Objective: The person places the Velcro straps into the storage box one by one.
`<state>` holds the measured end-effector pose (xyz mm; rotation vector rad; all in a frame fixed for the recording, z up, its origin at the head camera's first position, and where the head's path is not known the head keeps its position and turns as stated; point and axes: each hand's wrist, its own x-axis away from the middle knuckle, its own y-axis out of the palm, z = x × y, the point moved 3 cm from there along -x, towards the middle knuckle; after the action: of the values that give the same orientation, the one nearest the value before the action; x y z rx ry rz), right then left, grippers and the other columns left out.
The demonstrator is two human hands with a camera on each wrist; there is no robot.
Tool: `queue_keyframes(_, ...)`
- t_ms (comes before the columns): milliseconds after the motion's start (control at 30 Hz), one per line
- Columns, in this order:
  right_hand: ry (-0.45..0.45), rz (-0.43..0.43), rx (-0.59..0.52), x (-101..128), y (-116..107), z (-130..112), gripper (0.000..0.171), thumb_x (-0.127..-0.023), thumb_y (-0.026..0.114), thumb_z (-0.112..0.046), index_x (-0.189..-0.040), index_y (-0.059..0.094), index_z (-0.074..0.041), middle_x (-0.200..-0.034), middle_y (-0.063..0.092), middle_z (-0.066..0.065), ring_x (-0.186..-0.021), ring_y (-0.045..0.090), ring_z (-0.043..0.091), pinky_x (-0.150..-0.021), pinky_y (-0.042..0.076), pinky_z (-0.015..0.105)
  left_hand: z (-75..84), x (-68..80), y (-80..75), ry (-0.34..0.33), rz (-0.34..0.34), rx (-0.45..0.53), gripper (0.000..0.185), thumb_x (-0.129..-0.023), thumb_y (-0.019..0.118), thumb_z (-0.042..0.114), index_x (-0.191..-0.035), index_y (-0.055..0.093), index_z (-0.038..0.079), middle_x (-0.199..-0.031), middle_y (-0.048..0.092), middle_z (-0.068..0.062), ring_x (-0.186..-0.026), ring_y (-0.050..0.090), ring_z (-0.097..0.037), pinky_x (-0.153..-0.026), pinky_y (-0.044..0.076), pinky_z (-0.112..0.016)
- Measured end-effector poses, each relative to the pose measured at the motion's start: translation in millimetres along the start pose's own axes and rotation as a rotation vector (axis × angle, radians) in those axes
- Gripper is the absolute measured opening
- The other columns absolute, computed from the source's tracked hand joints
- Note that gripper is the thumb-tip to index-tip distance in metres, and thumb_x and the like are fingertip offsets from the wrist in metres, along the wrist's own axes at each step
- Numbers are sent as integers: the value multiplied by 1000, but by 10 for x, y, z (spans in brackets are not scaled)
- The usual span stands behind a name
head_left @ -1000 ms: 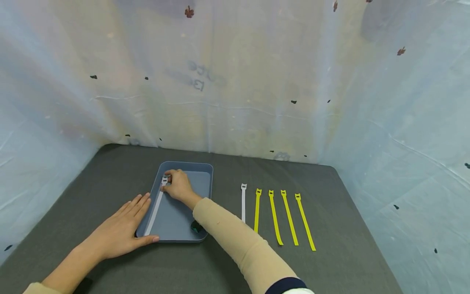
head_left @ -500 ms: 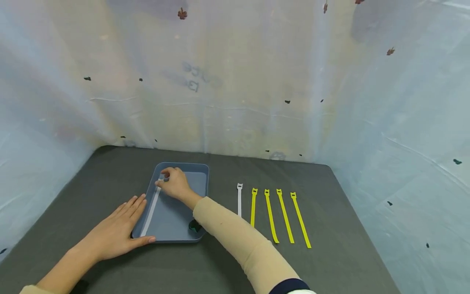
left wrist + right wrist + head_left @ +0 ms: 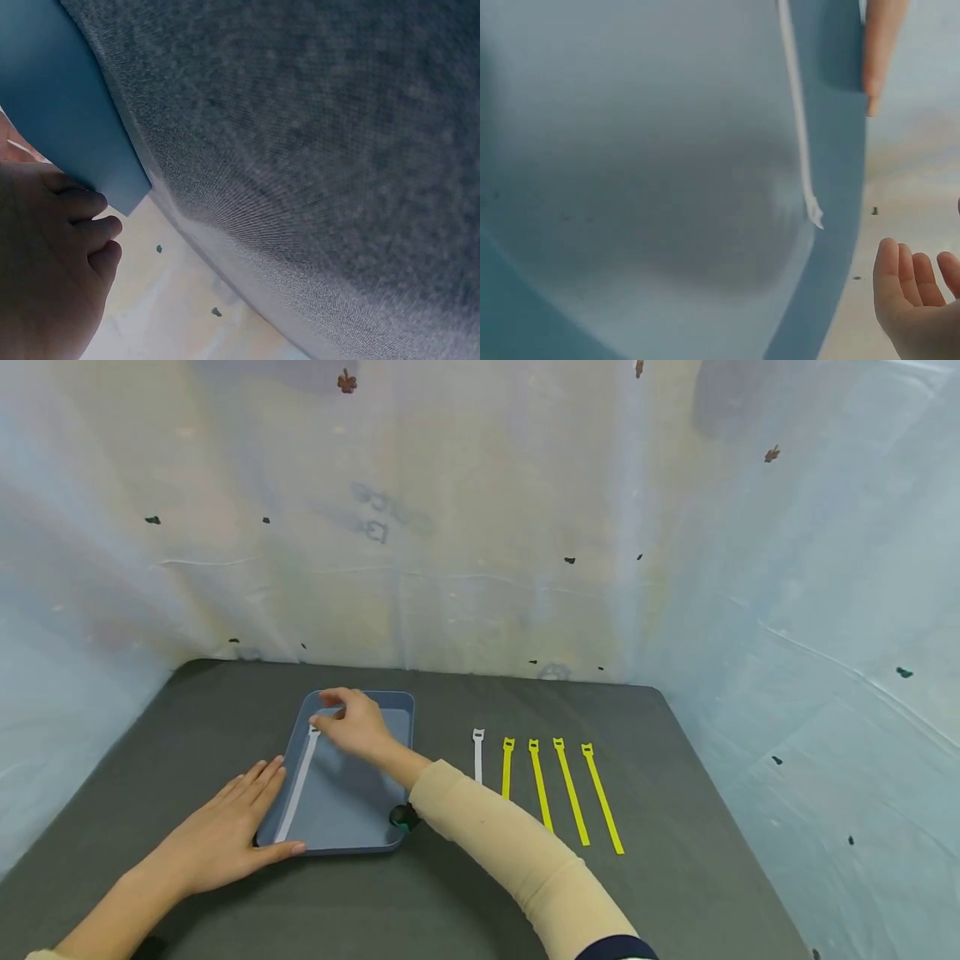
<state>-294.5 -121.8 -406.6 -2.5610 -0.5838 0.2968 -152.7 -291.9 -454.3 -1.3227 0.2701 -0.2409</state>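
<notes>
A white hook-and-loop cable tie (image 3: pixel 298 781) lies lengthwise near the left wall of a blue-grey tray (image 3: pixel 348 814). My right hand (image 3: pixel 355 723) is over the tray's far part, near the tie's slotted head. In the right wrist view, the right hand (image 3: pixel 919 300) is apart from the tie (image 3: pixel 799 112), its fingers loosely bent and holding nothing. My left hand (image 3: pixel 225 839) rests along the tray's left side, fingers straight and thumb at the near rim. The left wrist view shows some of its fingers (image 3: pixel 82 210) against the tray wall (image 3: pixel 82 112).
Right of the tray, another white cable tie (image 3: pixel 478 756) and several yellow cable ties (image 3: pixel 572 793) lie in a row on the dark grey tabletop (image 3: pixel 697 860). My right sleeve (image 3: pixel 517 852) covers some lower ends. A pale plastic sheet (image 3: pixel 480 527) hangs behind and beside the table.
My right hand has let go of the white tie's head and lifted slightly away from it. The tie stays in the tray. My left hand keeps its place at the tray's side.
</notes>
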Motion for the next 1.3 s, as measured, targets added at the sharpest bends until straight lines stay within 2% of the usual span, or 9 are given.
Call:
queue_keyframes(333,-37,12,-114,187,-334,-44,44,-101,71,-29,-143,62,-19,-133,62,-3,-106,62,6,-74,56,21,-41,11,26,-3,1,9,112,-92,62,72,-161,26,-7,-169,22,-26,-154,22,-48,-130,3,-51)
queue_keyframes(667,-47,55,-152,324,-602,65,46,-101,71,-28,-146,60,-24,-134,62,-9,-115,64,13,-80,57,24,-63,44,29,-3,7,-13,112,-91,63,72,-161,25,-7,-169,21,-26,-154,22,-47,-130,1,-48)
queue_keyframes(800,-44,65,-172,385,-701,131,47,-101,70,-29,-146,60,-25,-136,61,-10,-118,63,14,-83,57,26,-73,49,34,5,11,-25,112,-92,63,72,-162,24,-7,-169,21,-26,-155,22,-46,-130,-4,-43)
queue_keyframes(1100,-16,102,-159,527,-910,334,47,-102,69,-30,-148,58,-23,-142,60,-7,-123,61,18,-90,58,33,-94,72,25,17,10,-34,112,-92,63,71,-162,23,-7,-170,20,-26,-156,19,-45,-125,-16,-31)
queue_keyframes(1300,13,121,-190,601,-1059,484,46,-103,68,-25,-147,59,-21,-145,59,2,-123,63,22,-90,59,37,-109,82,21,11,5,-35,112,-92,63,71,-162,23,-7,-170,19,-25,-157,18,-44,-126,-15,-32)
